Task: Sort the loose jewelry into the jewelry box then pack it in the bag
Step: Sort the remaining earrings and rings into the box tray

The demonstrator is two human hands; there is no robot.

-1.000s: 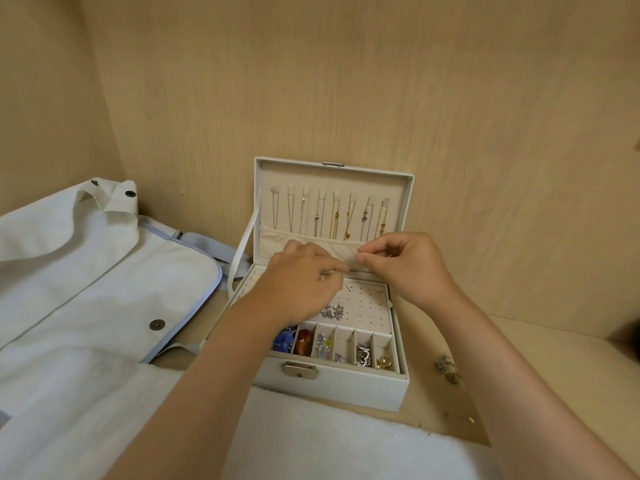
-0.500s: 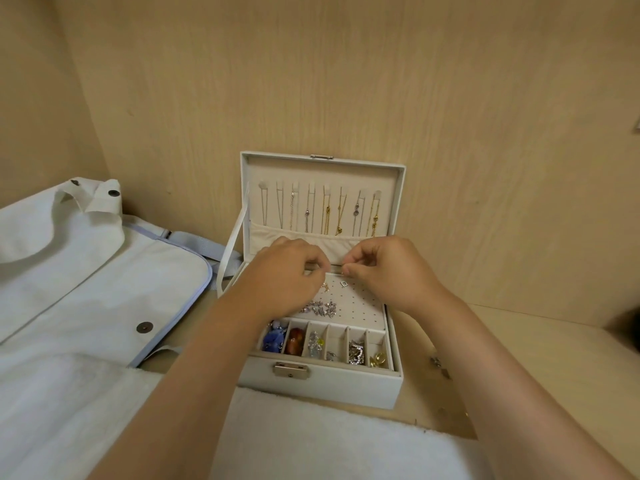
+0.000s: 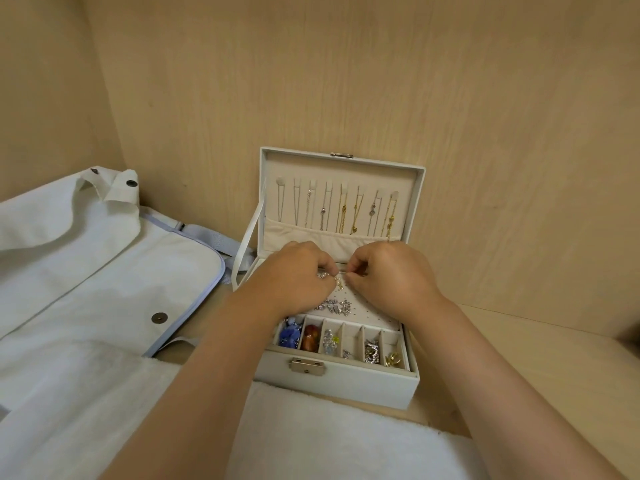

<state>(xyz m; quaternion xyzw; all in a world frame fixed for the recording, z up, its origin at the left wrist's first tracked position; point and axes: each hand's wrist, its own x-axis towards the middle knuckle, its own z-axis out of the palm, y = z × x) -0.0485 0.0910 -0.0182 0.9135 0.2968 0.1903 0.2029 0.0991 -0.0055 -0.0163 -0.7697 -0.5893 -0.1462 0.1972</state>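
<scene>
A pale grey jewelry box stands open against the wooden back wall, with several necklaces hanging inside its raised lid. My left hand and my right hand meet over the perforated earring panel. Together they pinch a small gold and silver piece of jewelry with their fingertips. Silver earrings lie on the panel below. The front compartments hold blue, amber, silver and gold pieces. The white bag lies at the left.
A white fluffy cloth covers the near surface in front of the box. The bag's blue-grey strap runs toward the box's left side. Wooden walls close in the left and back. Bare wooden shelf lies right of the box.
Both hands stayed joined over the earring panel, shifting slightly lower toward it. The small piece between the fingertips now shows more plainly.
</scene>
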